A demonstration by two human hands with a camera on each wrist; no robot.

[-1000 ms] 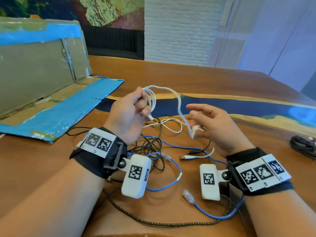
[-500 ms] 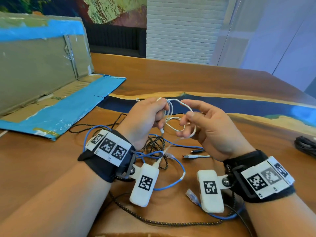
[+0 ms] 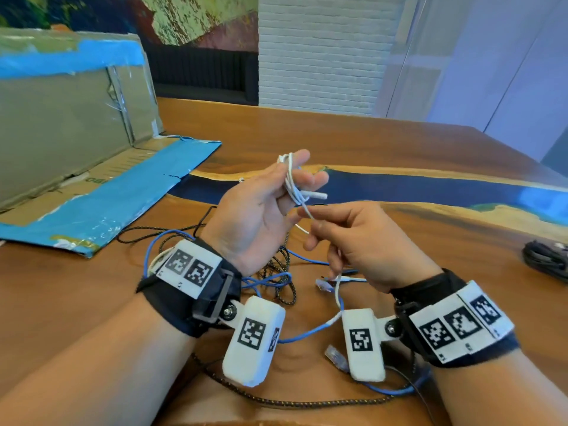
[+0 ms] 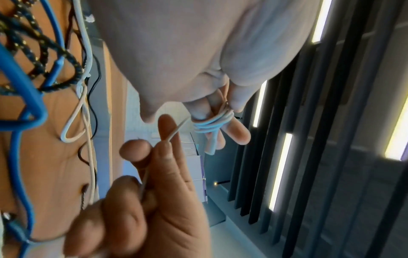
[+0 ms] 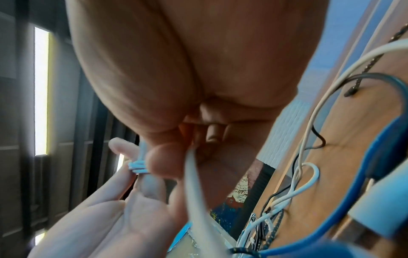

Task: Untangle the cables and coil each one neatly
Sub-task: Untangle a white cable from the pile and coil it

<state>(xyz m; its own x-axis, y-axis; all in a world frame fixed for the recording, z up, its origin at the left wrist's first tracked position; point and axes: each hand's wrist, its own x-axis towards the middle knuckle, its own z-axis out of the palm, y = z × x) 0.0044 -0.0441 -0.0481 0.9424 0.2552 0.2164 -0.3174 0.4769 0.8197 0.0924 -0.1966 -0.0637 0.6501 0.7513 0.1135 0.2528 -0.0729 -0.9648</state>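
Left hand (image 3: 261, 210) raised above the wooden table (image 3: 384, 149), palm up, thin white cable (image 3: 290, 182) wound in several turns round its extended fingers (image 4: 237, 132); thumb presses the coil at the top. White plug end juts from the bundle. Right hand (image 3: 359, 241) just beside it, pinching the cable's free tail between thumb and forefinger. Below on the table: tangle of blue cable (image 3: 310, 332), black-and-yellow braided cable (image 3: 276, 401), another white lead. Taped cardboard box (image 3: 70, 118) far left.
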